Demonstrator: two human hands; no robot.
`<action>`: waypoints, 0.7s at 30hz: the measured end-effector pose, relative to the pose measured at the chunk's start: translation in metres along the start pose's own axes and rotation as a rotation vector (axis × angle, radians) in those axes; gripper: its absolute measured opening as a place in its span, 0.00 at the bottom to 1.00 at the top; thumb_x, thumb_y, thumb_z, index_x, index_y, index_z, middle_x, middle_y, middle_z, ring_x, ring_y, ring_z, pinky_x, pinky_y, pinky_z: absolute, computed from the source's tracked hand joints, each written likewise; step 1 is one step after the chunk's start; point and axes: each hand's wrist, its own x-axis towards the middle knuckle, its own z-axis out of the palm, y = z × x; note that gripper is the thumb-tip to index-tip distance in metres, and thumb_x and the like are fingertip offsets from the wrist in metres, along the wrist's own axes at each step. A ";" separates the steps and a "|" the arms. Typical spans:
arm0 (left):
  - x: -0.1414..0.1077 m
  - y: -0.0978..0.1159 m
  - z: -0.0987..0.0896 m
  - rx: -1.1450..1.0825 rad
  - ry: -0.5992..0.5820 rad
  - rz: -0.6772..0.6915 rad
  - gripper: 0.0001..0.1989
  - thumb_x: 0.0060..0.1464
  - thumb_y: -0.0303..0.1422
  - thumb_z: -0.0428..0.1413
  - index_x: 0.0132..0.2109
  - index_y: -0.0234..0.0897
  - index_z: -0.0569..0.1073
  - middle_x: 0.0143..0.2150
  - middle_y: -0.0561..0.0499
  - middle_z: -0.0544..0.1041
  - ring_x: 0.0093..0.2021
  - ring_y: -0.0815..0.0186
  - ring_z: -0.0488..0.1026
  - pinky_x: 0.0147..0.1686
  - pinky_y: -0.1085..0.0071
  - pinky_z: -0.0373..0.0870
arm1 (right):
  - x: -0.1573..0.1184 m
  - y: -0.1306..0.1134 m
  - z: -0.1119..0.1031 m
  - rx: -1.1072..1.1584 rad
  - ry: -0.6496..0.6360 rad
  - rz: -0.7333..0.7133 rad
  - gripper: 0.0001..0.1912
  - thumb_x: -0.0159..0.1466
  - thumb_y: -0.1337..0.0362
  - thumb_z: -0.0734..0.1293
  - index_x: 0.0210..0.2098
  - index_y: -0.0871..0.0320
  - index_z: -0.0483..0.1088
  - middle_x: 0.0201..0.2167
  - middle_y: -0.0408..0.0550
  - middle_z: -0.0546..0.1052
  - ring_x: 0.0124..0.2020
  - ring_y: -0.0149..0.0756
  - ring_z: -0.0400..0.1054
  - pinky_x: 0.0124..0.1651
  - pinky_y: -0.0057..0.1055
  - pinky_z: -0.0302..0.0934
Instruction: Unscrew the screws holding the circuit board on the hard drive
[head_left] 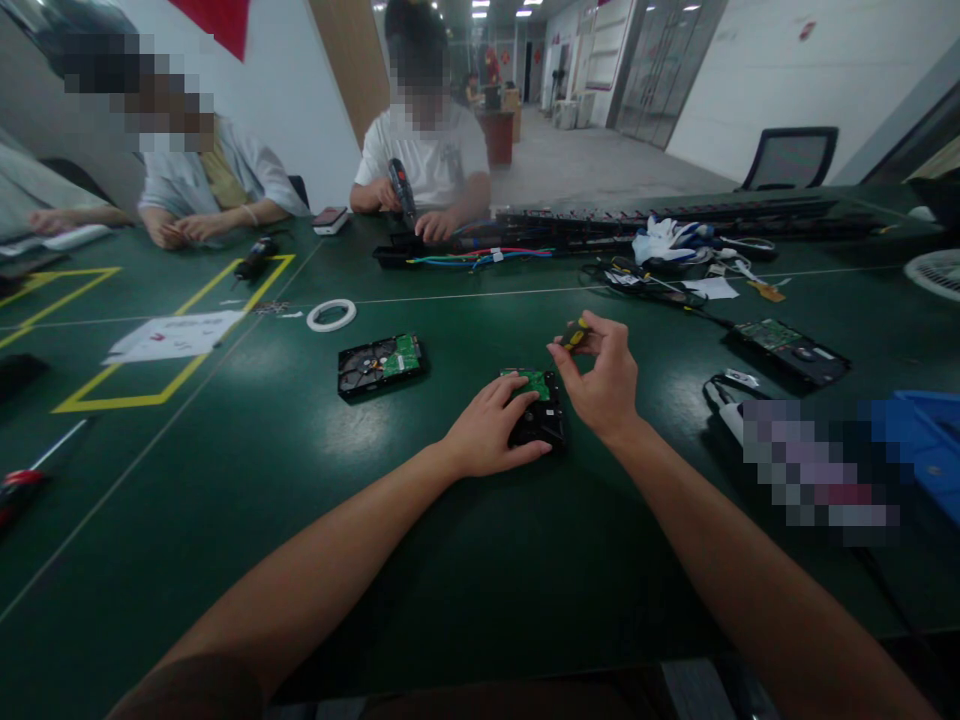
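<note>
A black hard drive (pixel 556 422) with a green circuit board lies on the table in front of me. My left hand (pixel 491 425) spans it from the left, fingers across the board and thumb along the near edge, holding it down. Just right of the drive and above the table, my right hand (pixel 604 375) pinches a screwdriver (pixel 574 334) by its black and yellow handle. Its shaft cannot be made out. A second hard drive (pixel 381 366) lies to the left, circuit board up. Another hard drive (pixel 789 352) sits off to the right.
On the green table (pixel 375 580) are a tape roll (pixel 331 316), a paper sheet (pixel 176 336) and a red-handled screwdriver (pixel 22 485). Cables (pixel 480 257) and white gloves (pixel 671 240) lie farther back. A blue bin (pixel 934 440) stands right. Across sits a person (pixel 431 150) with a power screwdriver (pixel 403 190).
</note>
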 end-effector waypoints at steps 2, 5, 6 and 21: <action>0.000 0.000 0.000 -0.006 0.002 -0.002 0.42 0.64 0.61 0.61 0.72 0.38 0.66 0.74 0.33 0.65 0.77 0.37 0.60 0.76 0.36 0.62 | 0.000 0.001 0.001 -0.010 0.004 -0.007 0.28 0.71 0.57 0.73 0.67 0.48 0.63 0.54 0.53 0.78 0.41 0.43 0.79 0.45 0.46 0.80; -0.001 -0.001 0.000 -0.011 0.006 -0.001 0.41 0.64 0.60 0.61 0.73 0.39 0.66 0.74 0.34 0.65 0.77 0.37 0.60 0.75 0.35 0.61 | 0.001 0.000 0.001 -0.049 -0.030 -0.061 0.29 0.72 0.55 0.74 0.68 0.46 0.63 0.54 0.52 0.78 0.44 0.46 0.79 0.46 0.48 0.80; -0.001 -0.001 0.001 -0.009 0.008 0.001 0.41 0.65 0.60 0.60 0.73 0.39 0.66 0.74 0.34 0.65 0.77 0.37 0.60 0.75 0.35 0.61 | 0.001 -0.001 0.001 -0.053 -0.048 -0.081 0.30 0.72 0.55 0.73 0.69 0.45 0.62 0.54 0.52 0.78 0.46 0.47 0.79 0.48 0.49 0.80; 0.000 -0.001 0.002 -0.017 0.019 0.009 0.41 0.64 0.61 0.61 0.72 0.40 0.67 0.74 0.34 0.65 0.77 0.36 0.60 0.75 0.33 0.61 | 0.011 -0.005 0.000 -0.096 -0.072 -0.114 0.25 0.71 0.51 0.74 0.62 0.47 0.66 0.47 0.49 0.78 0.43 0.45 0.78 0.47 0.48 0.78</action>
